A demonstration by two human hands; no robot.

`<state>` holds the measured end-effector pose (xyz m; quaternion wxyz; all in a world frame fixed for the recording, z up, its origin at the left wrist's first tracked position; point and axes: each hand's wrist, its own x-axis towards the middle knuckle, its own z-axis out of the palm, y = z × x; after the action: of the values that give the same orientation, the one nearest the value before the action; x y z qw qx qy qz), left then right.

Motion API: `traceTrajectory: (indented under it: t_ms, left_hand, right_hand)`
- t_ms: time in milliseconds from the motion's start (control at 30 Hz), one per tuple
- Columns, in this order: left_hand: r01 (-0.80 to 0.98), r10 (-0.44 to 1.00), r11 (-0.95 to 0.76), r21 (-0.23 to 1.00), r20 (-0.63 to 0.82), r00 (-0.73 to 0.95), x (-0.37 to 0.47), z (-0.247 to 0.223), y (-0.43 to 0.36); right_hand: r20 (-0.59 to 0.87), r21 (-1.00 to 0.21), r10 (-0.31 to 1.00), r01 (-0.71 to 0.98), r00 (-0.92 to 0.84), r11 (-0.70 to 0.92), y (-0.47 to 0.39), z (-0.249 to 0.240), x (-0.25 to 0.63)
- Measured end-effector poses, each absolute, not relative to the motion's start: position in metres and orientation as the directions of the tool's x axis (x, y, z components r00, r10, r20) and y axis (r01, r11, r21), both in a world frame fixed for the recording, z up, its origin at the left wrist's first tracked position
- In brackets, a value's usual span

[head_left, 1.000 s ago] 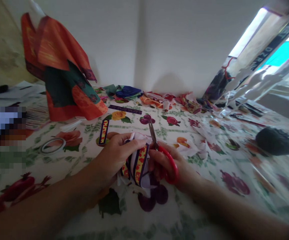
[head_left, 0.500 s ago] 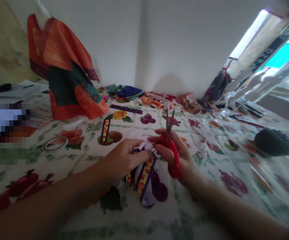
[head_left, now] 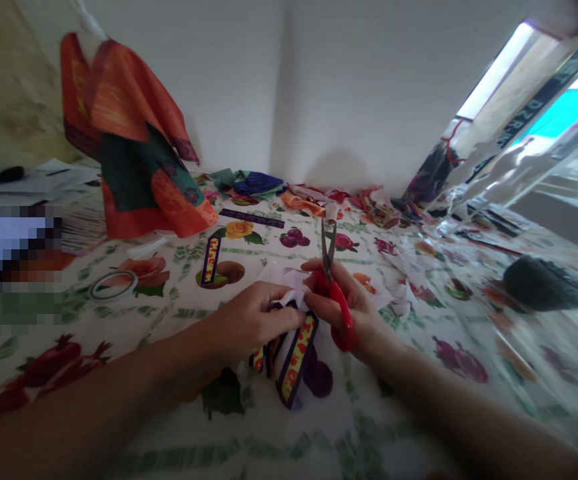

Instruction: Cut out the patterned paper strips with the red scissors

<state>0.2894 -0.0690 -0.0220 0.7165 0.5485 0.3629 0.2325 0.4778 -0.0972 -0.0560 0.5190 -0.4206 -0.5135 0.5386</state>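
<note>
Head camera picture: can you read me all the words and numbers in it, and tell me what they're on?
"RNET" and "DZRN": on the dark slanting band at the right; the letters around them are unclear.
Striped sheet at the left: too blurred to read.
Pixelated patch: nothing readable.
Red scissors and yellow-and-purple ribbon: no words I can make out.

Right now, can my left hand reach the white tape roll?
Probably yes: only printed tablecloth lies between the left hand and the white tape roll, though that hand holds yellow-and-red trim.
</note>
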Motion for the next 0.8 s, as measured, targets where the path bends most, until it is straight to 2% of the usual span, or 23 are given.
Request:
traceTrajectory:
  t_ms: [133,333,467,567,800]
  left_hand:
    - [0.035,0.773,0.276,0.96,-0.244,0.586,0.287,-0.019,-0.065]
    - [-0.015,0.794,0.253,0.967,-0.199,0.575,0.286,-0.024,-0.055]
    - [-0.057,0.876,0.22,0.974,-0.172,0.45,0.285,-0.025,-0.049]
    - [-0.083,0.909,0.177,0.981,-0.13,0.397,0.283,-0.021,-0.049]
    - [-0.062,0.818,0.182,0.981,-0.116,0.563,0.283,-0.022,-0.051]
  right_hand:
    - [0.069,-0.991,0.993,-0.121,-0.101,0.056,-0.096,-0.055,0.479]
    - [0.06,-0.978,0.998,-0.199,-0.018,0.055,-0.096,-0.054,0.485]
    - [0.044,-0.965,0.999,-0.258,0.006,0.044,-0.095,-0.057,0.489]
    - [0.012,-0.972,0.998,-0.236,-0.055,-0.001,-0.095,-0.057,0.49]
    - [0.03,-0.978,0.97,-0.209,-0.239,-0.022,-0.098,-0.053,0.486]
